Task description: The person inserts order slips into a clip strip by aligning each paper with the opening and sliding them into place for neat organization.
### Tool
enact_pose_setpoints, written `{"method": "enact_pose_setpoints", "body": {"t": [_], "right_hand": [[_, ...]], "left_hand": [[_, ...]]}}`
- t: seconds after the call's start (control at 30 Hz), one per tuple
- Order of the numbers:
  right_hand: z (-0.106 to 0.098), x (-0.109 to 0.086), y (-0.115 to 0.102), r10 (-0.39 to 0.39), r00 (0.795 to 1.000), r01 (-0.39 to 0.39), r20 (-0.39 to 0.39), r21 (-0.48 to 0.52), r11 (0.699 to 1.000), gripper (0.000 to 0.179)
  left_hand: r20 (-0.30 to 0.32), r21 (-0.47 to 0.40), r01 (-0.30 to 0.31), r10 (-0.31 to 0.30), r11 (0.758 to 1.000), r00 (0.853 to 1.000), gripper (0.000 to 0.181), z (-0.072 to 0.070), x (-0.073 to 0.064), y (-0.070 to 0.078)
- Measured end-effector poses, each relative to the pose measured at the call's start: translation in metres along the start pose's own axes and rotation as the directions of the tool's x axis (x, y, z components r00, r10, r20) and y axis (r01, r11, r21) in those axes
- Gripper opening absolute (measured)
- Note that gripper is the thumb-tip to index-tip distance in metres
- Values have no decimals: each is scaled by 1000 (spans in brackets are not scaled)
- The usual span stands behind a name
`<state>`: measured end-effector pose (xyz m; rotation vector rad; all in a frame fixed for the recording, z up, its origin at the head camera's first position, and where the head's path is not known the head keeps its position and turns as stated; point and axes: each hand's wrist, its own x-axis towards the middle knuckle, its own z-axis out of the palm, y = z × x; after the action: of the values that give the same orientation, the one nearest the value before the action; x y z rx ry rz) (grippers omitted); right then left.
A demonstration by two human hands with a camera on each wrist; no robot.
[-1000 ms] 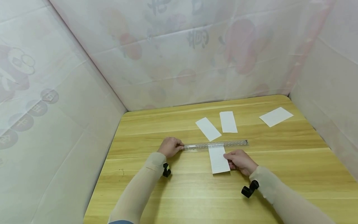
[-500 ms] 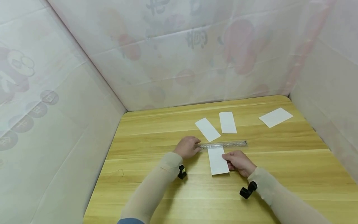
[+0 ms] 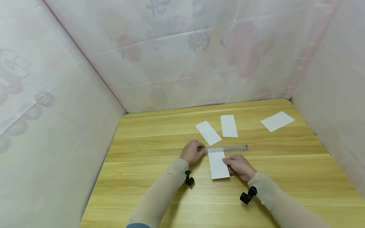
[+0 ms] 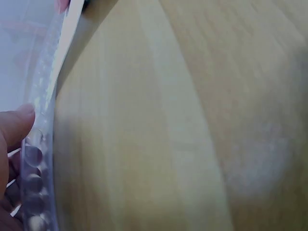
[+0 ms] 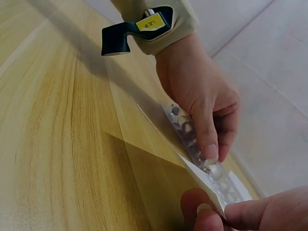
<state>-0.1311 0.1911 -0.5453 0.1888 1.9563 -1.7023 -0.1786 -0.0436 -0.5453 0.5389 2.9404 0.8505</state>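
Left hand [image 3: 193, 152] pinches the clear bubbled strip [image 3: 232, 148] toward its 9 o'clock end, right hand [image 3: 239, 166] pinches the paper slip [image 3: 218, 165] at 3 o'clock, probably keeping 'em steady.

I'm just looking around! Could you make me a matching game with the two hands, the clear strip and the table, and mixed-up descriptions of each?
1. Left hand
2. Right hand
3. Clear strip
4. Table

A. Yellowish, with wood grain
B. Pinches a white card
C. See-through, lined with round shapes
D. Holds the transparent piece

Right pairs: 1-D, 2-B, 3-C, 4-A
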Motion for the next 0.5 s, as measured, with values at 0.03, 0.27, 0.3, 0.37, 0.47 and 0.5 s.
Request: {"method": "enact_pose_setpoints", "body": {"t": [0.03,0.27,0.3,0.37,0.47,0.5], "right_hand": [[0,-1,0,1,1000,-1,-5,0,1000,34],[-2,-4,2,11,999,-11,-39,6,1000,33],[-2,-4,2,17,999,-17,-44,10,1000,33],[-1,-3,2,24,999,-23,-43,16,1000,34],[2,-1,0,33,998,-32,-49,19,999,33],[3,-2,0,36,998,-35,-51,15,999,33]], "left_hand": [[-6,-16,11,-11,1000,1000,25,1,0,0],[-14,-84,41,-42,996,999,21,5,0,2],[-15,-91,43,-45,995,999,20,5,0,2],[-18,-100,50,-52,994,999,19,4,0,1],[-27,-112,59,-63,992,998,18,3,-1,-2],[-28,-114,64,-67,991,997,18,3,-2,-3]]}}
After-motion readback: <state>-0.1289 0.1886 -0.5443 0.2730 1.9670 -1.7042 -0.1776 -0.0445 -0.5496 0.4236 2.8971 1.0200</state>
